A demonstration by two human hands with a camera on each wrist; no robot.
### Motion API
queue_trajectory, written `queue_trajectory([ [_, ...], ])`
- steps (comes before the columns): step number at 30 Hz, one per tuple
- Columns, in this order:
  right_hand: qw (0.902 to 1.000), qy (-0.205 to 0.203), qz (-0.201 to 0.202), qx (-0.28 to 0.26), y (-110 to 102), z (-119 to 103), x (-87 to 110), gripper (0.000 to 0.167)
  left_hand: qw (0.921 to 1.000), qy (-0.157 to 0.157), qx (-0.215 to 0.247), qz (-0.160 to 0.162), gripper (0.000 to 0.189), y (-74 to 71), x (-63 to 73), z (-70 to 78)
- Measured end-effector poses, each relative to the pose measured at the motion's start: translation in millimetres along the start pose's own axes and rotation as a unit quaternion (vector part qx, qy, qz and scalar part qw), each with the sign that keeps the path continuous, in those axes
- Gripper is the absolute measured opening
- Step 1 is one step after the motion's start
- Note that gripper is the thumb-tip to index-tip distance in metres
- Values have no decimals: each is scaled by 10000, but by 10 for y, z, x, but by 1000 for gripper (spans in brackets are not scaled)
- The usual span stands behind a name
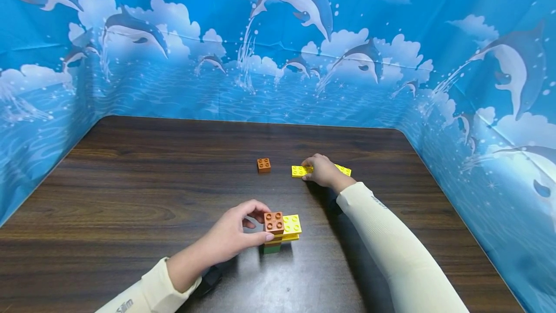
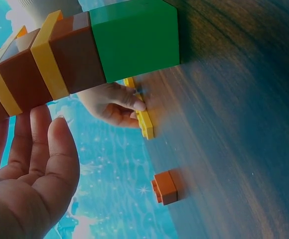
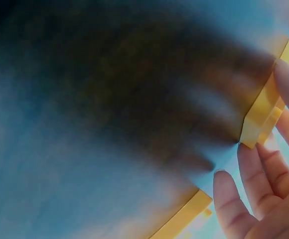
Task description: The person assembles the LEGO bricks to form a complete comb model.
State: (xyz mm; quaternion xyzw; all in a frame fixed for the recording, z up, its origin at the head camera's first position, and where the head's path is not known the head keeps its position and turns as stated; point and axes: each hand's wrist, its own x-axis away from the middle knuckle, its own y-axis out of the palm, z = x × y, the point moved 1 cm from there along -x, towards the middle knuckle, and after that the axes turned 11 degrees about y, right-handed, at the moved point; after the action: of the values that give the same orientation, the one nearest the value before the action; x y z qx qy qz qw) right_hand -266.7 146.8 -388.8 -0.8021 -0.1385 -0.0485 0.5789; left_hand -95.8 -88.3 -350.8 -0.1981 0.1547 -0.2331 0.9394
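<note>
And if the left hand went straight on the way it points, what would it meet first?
The left hand would probably first meet the upright tower of orange-brown, yellow and green plastic blocks at its thumb; exact finger contact is unclear.

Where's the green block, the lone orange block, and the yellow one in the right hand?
Green block [image 2: 137, 46]: left wrist view, its flat side.
Orange block [image 1: 263, 163]: head view, its bumpy top.
Yellow block [image 3: 261, 107]: right wrist view, its side.

Blue dolphin-and-cloud printed fabric backdrop fills the frame's top and sides. Dark brown wood-grain tabletop spans the lower centre.
</note>
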Motion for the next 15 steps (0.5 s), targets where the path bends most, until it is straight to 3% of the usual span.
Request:
queue_trajectory([
  [9,9998,-155,92,-14,-7,-7,42,41,10000,3,-3,5,33,-4,5,-8],
  [15,9984,-295,341,-347,-38,-37,125,42,10000,-46,9,-14,33,-6,1,-7],
])
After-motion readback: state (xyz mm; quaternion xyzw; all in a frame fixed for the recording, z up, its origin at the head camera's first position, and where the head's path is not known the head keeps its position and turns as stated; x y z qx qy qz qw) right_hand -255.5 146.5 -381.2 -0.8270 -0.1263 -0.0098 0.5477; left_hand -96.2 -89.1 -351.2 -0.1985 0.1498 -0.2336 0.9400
